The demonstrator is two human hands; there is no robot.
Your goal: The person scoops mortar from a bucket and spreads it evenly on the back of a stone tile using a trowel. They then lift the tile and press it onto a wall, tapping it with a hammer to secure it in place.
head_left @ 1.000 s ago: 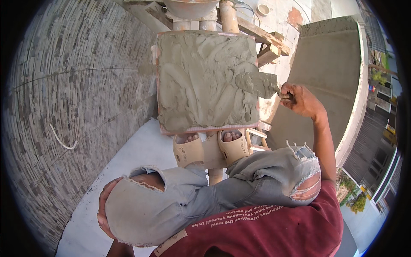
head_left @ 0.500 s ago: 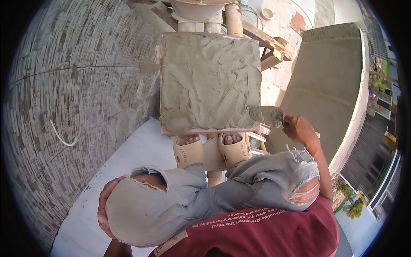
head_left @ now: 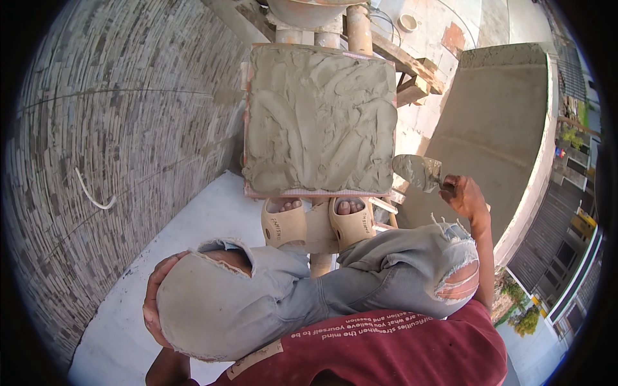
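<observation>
Grey-smeared trowel [head_left: 418, 172] is clenched in the right hand [head_left: 466, 198], blade pointing left; left hand [head_left: 158, 296] is just cupped loosely over the denim knee [head_left: 209, 309]. Sandals [head_left: 284, 225] sit between the hands. Ahead, just left of the blade: a square panel [head_left: 347, 192] slathered in mortar [head_left: 322, 122]. Striped wall [head_left: 116, 148] left of everything.

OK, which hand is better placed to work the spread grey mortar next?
Probably the right hand: it holds the flat grey trowel beside the mortar. The left hand rests against the faded blue denim knee.
</observation>
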